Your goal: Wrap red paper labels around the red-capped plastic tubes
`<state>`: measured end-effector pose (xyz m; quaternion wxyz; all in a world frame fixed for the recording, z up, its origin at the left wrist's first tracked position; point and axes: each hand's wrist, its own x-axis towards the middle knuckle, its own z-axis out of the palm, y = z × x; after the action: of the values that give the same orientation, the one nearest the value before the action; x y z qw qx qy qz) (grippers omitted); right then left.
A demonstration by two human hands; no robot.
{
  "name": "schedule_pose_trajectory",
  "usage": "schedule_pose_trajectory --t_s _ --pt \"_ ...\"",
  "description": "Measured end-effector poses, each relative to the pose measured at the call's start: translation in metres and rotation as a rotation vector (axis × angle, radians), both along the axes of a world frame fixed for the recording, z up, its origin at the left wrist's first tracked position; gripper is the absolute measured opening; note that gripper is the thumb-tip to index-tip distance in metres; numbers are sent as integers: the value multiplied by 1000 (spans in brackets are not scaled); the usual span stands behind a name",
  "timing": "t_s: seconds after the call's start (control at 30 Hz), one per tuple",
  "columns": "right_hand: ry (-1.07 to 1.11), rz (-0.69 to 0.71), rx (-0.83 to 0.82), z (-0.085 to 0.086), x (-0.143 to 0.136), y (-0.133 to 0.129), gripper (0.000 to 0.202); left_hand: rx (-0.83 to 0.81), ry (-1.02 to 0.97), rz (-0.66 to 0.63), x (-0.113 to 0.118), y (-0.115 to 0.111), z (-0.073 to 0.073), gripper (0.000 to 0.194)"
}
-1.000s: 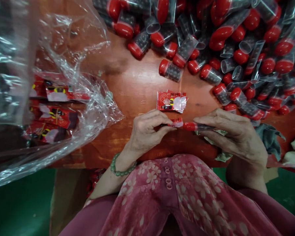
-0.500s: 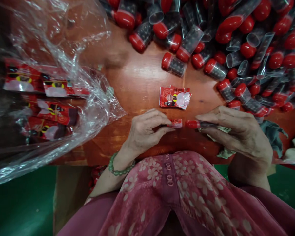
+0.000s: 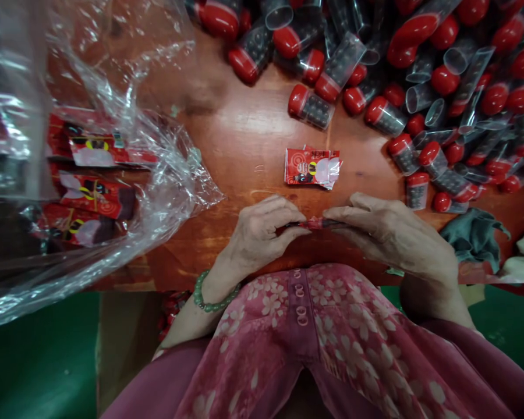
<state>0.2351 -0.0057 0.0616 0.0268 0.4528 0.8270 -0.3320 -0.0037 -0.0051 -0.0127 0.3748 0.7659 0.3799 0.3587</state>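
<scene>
My left hand (image 3: 268,230) pinches one end of a small red printed wrapper (image 3: 313,222) between thumb and fingers. From the other side my right hand (image 3: 384,233) closes over the dark clear body of a red-capped tube, mostly hidden under the fingers. The tube's end and the wrapper meet between my fingertips; I cannot tell whether the tube is inside it. Just beyond my hands lies a small stack of red printed wrappers (image 3: 310,167).
Red-capped clear tubes with dark beads (image 3: 317,107) are heaped at the back right of the wooden table (image 3: 240,145). On the left, a clear plastic bag (image 3: 174,169) covers bundles of red wrappers (image 3: 98,195). A dark grey-green cloth (image 3: 475,238) sits at right.
My right hand has moved left, bringing the tube up to the wrapper. A crumpled scrap under my right hand is now mostly hidden. My left hand has stayed nearly in place.
</scene>
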Motion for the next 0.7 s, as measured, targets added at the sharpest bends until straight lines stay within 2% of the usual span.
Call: schedule_pose_trajectory --t_s 0.17,0.3,0.4,0.57,0.7 --pt "75 9 -39 -3 -5 5 29 -17 -2 -7 -1 -2 3 22" --pt "71 -3 -73 -7 -12 4 26 -15 109 -82 1 -1 8 14" --pt "153 -48 -126 -15 -17 3 19 -1 179 -108 2 2 7 15" --pt "156 -88 -155 -33 -16 -3 13 71 278 -109 1 6 4 24" --pt "422 -91 -172 -44 -14 -4 14 17 291 -41 -10 4 19 48"
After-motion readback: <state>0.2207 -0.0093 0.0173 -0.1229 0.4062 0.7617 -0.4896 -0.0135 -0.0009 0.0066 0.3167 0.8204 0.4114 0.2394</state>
